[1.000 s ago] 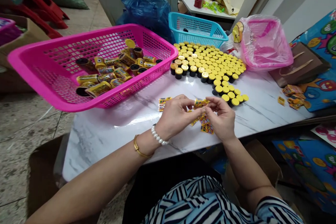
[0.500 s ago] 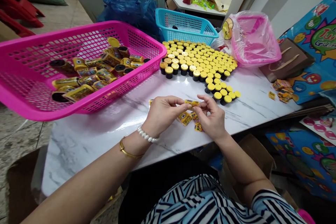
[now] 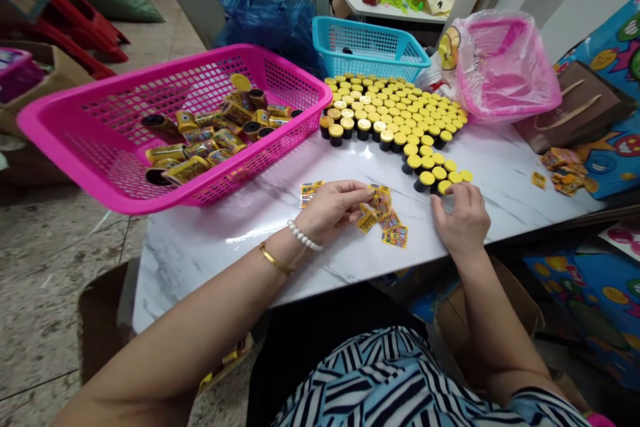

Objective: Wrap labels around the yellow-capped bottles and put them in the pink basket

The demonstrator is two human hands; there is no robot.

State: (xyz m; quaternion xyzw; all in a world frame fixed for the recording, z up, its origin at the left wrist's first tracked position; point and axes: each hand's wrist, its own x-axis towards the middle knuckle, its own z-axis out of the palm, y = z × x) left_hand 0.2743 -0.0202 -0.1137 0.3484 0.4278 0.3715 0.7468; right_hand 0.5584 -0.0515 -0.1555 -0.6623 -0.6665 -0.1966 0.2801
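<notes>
My left hand (image 3: 334, 208) is closed, thumb and fingers pinching a small yellow printed label (image 3: 381, 197) above the table. Under and beside it lie more loose printed labels (image 3: 395, 236), and another few labels (image 3: 310, 192) show behind the hand. My right hand (image 3: 464, 219) has its thumb and fingers round a small black pot with a yellow lid (image 3: 445, 187) at the near end of the group. Many similar black pots with yellow lids (image 3: 393, 113) stand upright, packed close together. The fingers partly cover the gripped pot.
On the left stands a big pink basket (image 3: 107, 195) of labelled pots lying loose. Behind the group are a blue basket (image 3: 373, 67) and a bag-lined pink basket (image 3: 510, 110). Crumpled orange wrappers (image 3: 565, 170) and a brown paper bag (image 3: 575, 107) sit at the right.
My right hand has left the label and moved right to a pot. My left hand keeps the label, now spread flatter. The view has swung slightly left.
</notes>
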